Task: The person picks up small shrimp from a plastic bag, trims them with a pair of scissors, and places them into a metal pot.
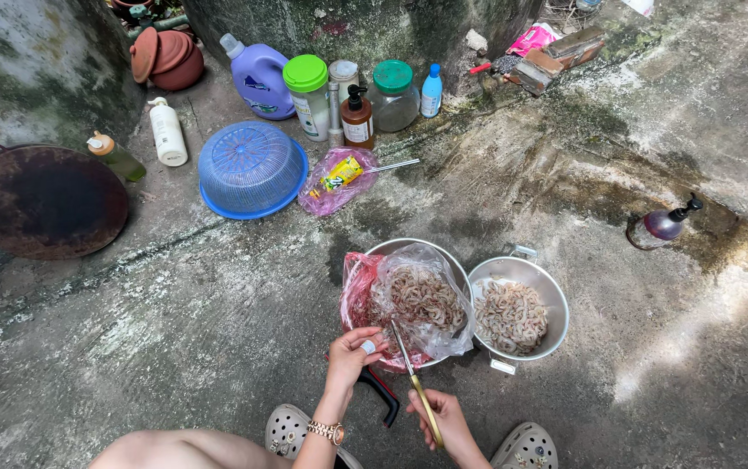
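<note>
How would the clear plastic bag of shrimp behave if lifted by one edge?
The clear plastic bag looks thin and crumpled, so probably floppy. It is heaped with shrimp, so likely heavy and sagging. Its mouth lies open, so contents might spill.

bag of shrimp (421, 300) in bowl (408, 247), colander of shrimp (556, 300) right of it, upturned basket (250, 167) behind

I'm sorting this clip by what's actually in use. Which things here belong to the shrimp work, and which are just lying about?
In use: left hand pinching a shrimp; right hand holding scissors; plastic bag of shrimp; metal bowl of shrimp.

Lying about: blue basket, purple jug, green-lidded jar, rusty pan, pump bottle.
</note>
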